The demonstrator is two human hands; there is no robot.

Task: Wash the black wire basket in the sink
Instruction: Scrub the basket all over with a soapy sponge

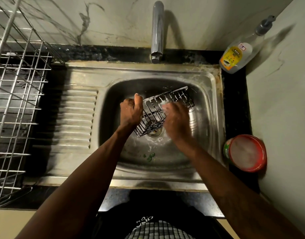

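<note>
The black wire basket (178, 98) is held tilted over the bowl of the steel sink (206, 104), above the drain. My left hand (131, 111) grips its left end, fingers curled round the wires and thumb up. My right hand (176, 118) is blurred and lies over the basket's middle, with white foam at its fingertips. Whether it holds a scrubber I cannot tell. Suds and a few green scraps lie on the sink floor.
The chrome tap (156, 31) stands behind the bowl, with no water running. A dish soap bottle (237, 54) stands at the back right. A red tub of cleaning paste (248, 152) sits right of the sink. A steel wire dish rack (17, 100) fills the left counter beside the ribbed drainboard (77, 118).
</note>
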